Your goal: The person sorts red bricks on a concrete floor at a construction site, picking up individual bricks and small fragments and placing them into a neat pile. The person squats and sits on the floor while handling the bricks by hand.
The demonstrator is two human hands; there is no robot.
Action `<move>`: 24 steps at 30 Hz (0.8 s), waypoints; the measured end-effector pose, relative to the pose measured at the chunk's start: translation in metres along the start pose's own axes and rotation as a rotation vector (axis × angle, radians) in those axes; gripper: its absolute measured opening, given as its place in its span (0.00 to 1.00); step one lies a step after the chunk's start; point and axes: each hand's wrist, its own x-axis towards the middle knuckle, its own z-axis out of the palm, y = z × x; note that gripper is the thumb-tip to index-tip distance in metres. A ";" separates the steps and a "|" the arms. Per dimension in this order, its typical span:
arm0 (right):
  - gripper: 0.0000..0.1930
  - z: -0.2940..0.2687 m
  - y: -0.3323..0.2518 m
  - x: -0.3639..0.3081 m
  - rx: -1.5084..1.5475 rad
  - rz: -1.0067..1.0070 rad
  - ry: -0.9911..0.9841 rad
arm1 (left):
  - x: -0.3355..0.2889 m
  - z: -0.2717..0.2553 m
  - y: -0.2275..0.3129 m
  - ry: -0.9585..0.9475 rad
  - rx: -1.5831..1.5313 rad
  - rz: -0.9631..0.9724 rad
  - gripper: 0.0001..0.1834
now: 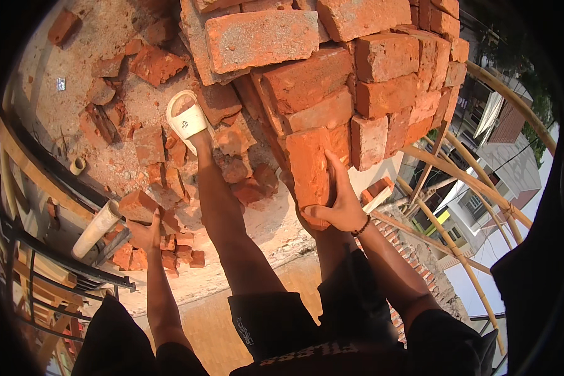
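My right hand [346,203] is closed round an orange-red brick [308,164], thumb at its near end and fingers along its right side. This brick sits at the near corner of a tall brick stack [385,100]. Low on the left, my left hand [145,234] grips a smaller reddish brick [138,207] from its near side, above a pile of broken bricks. The underside of that brick and part of the left fingers are hidden. Atop the stack, closest to the far edge of view, lies a dusty brick [262,39].
Broken brick pieces [158,64] litter the sandy ground round my foot in a white slide sandal [187,119]. A pale pipe [96,229] and black metal railing [56,266] stand at the left. Bamboo poles [460,169] cross at the right, with houses beyond.
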 end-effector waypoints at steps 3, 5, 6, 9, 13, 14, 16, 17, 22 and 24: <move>0.63 -0.035 0.009 0.032 -0.555 -0.146 0.184 | -0.025 -0.021 0.075 0.037 -0.244 0.045 0.54; 0.63 -0.054 0.004 0.062 -0.759 -0.165 0.307 | -0.037 -0.023 0.131 0.092 -0.311 0.079 0.54; 0.62 -0.061 0.002 0.078 -0.827 -0.149 0.351 | -0.045 -0.021 0.159 0.100 -0.311 0.156 0.53; 0.55 -0.069 0.000 0.107 -0.905 -0.139 0.465 | -0.077 -0.002 0.243 0.019 -0.362 0.206 0.51; 0.43 -0.062 0.026 0.085 -0.893 -0.240 0.435 | -0.124 0.045 0.347 -0.133 -0.409 0.223 0.51; 0.42 -0.059 0.036 0.073 -0.870 -0.354 0.465 | -0.132 0.057 0.372 -0.147 -0.382 0.233 0.51; 0.39 -0.067 0.064 0.036 -0.661 -0.225 0.424 | -0.143 0.080 0.417 -0.185 -0.354 0.136 0.57; 0.38 -0.075 0.081 0.014 -0.545 -0.154 0.366 | -0.143 0.090 0.433 -0.187 -0.301 0.075 0.62; 0.34 -0.092 0.187 -0.098 -0.308 0.096 0.271 | -0.128 0.128 0.466 -0.004 -0.251 0.156 0.69; 0.33 -0.088 0.227 -0.135 -0.288 0.153 0.264 | -0.126 0.129 0.459 -0.027 -0.042 0.327 0.63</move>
